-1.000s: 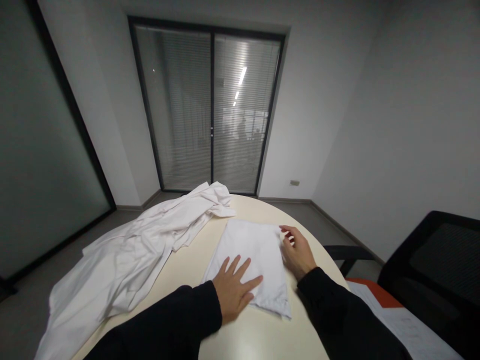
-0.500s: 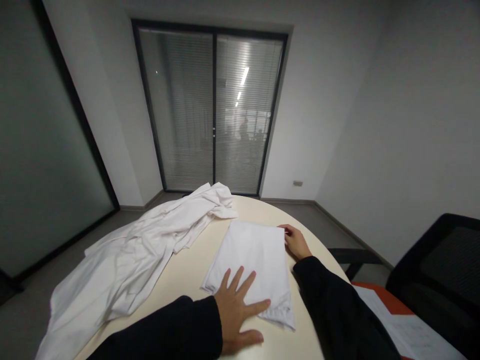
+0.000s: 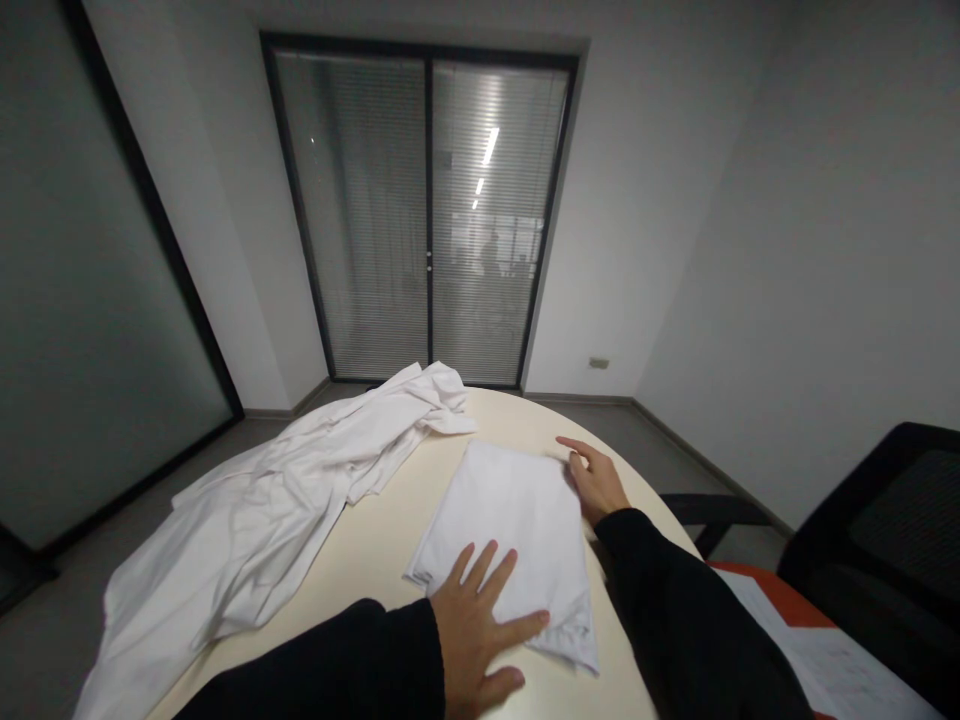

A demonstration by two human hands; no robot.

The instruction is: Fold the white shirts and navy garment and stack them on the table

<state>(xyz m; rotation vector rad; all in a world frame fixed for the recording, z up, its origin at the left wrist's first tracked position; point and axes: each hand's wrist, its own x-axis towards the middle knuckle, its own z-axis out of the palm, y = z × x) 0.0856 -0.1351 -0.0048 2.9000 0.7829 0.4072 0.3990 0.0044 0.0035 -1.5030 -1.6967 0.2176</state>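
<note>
A folded white cloth [image 3: 510,520] lies flat on the cream round table [image 3: 375,540]. My left hand [image 3: 480,630] rests on its near edge, fingers spread and flat. At the cloth's far right corner is my right hand [image 3: 592,478], fingers stretched out and touching the fabric edge. Both arms wear black sleeves.
A heap of crumpled white garments [image 3: 262,500] covers the table's left side and hangs over its edge. A black chair [image 3: 877,540] stands to the right, with an orange-edged paper [image 3: 795,630] by it. Glass doors with blinds [image 3: 427,210] are ahead.
My left hand slid back toward me along the cloth to its near edge. My right hand went from curled at the far right corner to fingers stretched out.
</note>
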